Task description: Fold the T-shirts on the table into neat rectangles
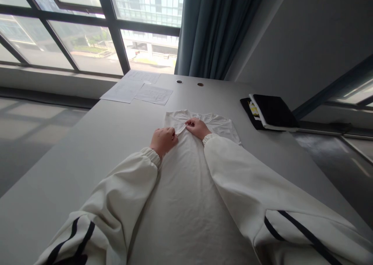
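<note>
A white T-shirt [186, 203] lies spread on the table, its neckline toward the window and its lower part running toward me between my forearms. My left hand [164, 140] is closed on the shirt's left edge near the sleeve, knuckles up. Just to its right and a little farther off, my right hand [198, 128] pinches the cloth below the neckline between thumb and fingers. A raised fold of fabric runs between the two hands. The right sleeve of the shirt lies flat beyond my right wrist.
The pale table [96, 148] reaches to the window. Several printed sheets [124, 91] lie at its far left. Two round cable holes [200, 84] are near the far edge. A black notebook-like stack [274, 111] sits at the right edge. A dark blue curtain [210, 28] hangs behind.
</note>
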A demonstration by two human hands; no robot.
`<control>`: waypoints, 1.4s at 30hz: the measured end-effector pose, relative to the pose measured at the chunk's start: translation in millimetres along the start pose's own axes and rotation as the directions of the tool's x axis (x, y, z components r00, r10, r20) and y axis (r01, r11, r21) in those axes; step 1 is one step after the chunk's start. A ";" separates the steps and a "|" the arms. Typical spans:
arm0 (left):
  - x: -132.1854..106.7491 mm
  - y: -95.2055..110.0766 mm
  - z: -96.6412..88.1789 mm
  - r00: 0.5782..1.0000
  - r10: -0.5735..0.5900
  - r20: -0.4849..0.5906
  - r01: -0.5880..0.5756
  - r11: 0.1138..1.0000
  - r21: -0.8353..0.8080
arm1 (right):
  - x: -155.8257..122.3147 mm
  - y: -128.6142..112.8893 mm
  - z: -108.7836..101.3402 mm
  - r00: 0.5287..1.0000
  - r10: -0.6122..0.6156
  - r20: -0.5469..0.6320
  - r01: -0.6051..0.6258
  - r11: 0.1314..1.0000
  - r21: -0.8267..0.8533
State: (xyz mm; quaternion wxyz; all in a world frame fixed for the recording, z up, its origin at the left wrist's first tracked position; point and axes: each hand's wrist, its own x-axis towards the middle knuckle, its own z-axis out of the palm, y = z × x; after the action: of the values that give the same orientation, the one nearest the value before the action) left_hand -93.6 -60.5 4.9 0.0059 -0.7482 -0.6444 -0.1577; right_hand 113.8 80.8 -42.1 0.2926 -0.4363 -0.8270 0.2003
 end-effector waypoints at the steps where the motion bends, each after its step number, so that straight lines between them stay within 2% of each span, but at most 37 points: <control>1: 0.2 0.0 -0.3 1.000 -0.011 -0.004 0.011 1.000 -0.008 | 0.2 -0.9 -0.3 1.000 0.011 -0.008 -0.011 1.000 -0.011; 4: 0.4 -0.1 -0.3 1.000 -0.015 0.007 0.015 1.000 -0.020 | 0.4 -3.0 -1.5 0.998 0.053 -0.017 -0.053 0.998 -0.033; 10: -0.3 -2.3 1.1 0.998 0.049 0.035 -0.048 0.999 -0.017 | 1.2 -3.0 -3.0 0.996 0.091 -0.022 -0.092 0.995 -0.049; 16: -1.2 -9.9 6.2 0.985 0.155 0.068 -0.151 0.986 -0.063 | 3.3 1.0 3.7 0.994 0.050 -0.093 -0.067 0.980 -0.189; 21: 0.9 -17.2 5.7 0.990 0.111 0.083 -0.101 0.988 -0.116 | 2.6 1.9 7.6 0.994 0.052 -0.100 -0.071 0.977 -0.203; 29: 0.4 -30.2 4.7 0.985 0.168 0.034 -0.164 0.981 -0.103 | -6.8 -7.7 4.5 0.993 -0.099 -0.070 0.087 0.984 -0.157; 33: 0.1 -28.9 5.1 0.978 0.197 0.066 -0.191 0.978 -0.089 | -5.0 -7.8 6.2 0.994 -0.071 -0.079 0.054 0.978 -0.202; 39: 0.6 -28.1 0.5 0.950 0.295 0.097 -0.292 0.955 -0.053 | -4.2 -9.0 6.5 0.994 0.002 -0.105 -0.029 0.967 -0.253; 42: 1.8 -29.1 1.0 0.940 0.323 0.105 -0.315 0.945 -0.093 | -4.6 -11.8 6.2 0.993 0.041 -0.110 -0.069 0.959 -0.274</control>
State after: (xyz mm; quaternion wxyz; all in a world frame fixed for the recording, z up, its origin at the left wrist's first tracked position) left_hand -121.3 -53.7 -1.3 -0.0352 -0.8504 -0.5075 -0.1341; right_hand 104.6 70.1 -41.2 0.2654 -0.5056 -0.8181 0.0679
